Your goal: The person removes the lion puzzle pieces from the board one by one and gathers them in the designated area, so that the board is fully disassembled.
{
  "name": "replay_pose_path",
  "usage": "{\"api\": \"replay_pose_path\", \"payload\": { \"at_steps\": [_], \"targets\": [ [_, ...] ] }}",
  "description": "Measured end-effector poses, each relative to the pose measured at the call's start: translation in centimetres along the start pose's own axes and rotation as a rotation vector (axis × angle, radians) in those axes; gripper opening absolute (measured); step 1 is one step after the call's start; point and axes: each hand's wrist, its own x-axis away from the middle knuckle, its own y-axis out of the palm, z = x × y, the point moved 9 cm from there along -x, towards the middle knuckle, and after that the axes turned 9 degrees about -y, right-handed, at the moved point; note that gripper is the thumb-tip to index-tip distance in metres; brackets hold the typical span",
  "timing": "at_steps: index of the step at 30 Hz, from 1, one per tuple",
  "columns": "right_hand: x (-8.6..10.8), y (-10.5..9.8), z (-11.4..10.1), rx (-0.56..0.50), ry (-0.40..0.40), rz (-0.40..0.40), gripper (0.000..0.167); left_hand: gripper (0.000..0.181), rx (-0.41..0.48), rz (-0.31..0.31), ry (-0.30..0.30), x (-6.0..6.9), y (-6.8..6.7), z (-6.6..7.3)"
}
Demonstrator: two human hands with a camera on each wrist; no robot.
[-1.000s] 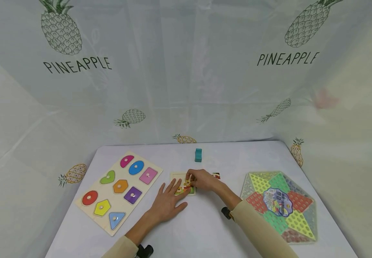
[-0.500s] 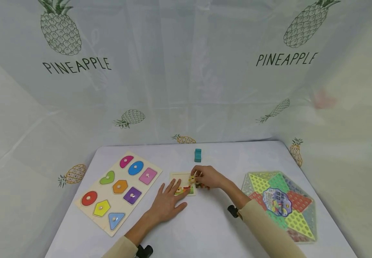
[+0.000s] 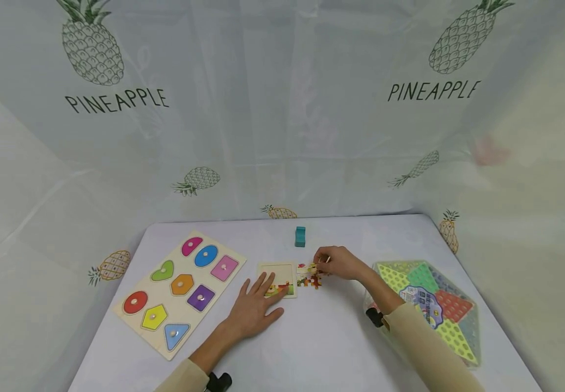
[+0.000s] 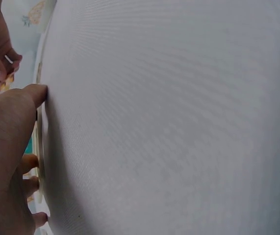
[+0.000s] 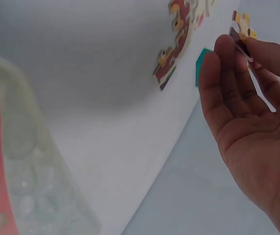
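Observation:
My left hand lies spread with straight fingers over the lower part of a small wooden puzzle tray. A strip of printed picture shows along the tray's lower edge, partly covered by the fingers. To the right of the tray, my right hand pinches a jigsaw piece between thumb and fingers. In the right wrist view this jigsaw piece has a yellow figure printed on it and is held off the table. Several more jigsaw pieces lie close together beside the tray, below and left of the right hand.
A wooden shape board with knobbed pieces lies at the left. At the right, a hexagonal Chinese checkers board sits partly under the right forearm. A teal block stands near the back edge of the white table.
My right hand has moved right, from over the tray to beyond the loose pieces, carrying a jigsaw piece away from the tray. The left hand has stayed in place.

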Motion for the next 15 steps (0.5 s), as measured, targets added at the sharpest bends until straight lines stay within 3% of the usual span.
{"api": "replay_pose_path", "payload": {
  "at_steps": [6, 15],
  "targets": [
    [0.5, -0.3, 1.3, 0.000, 0.024, -0.045, 0.008, 0.054, -0.003, -0.003, -0.006, 0.0, 0.1, -0.1],
    [1.2, 0.4, 2.4, 0.037, 0.039, -0.198, 0.008, 0.053, 0.025, -0.007, -0.007, 0.0, -0.1, 0.1]
  ]
}}
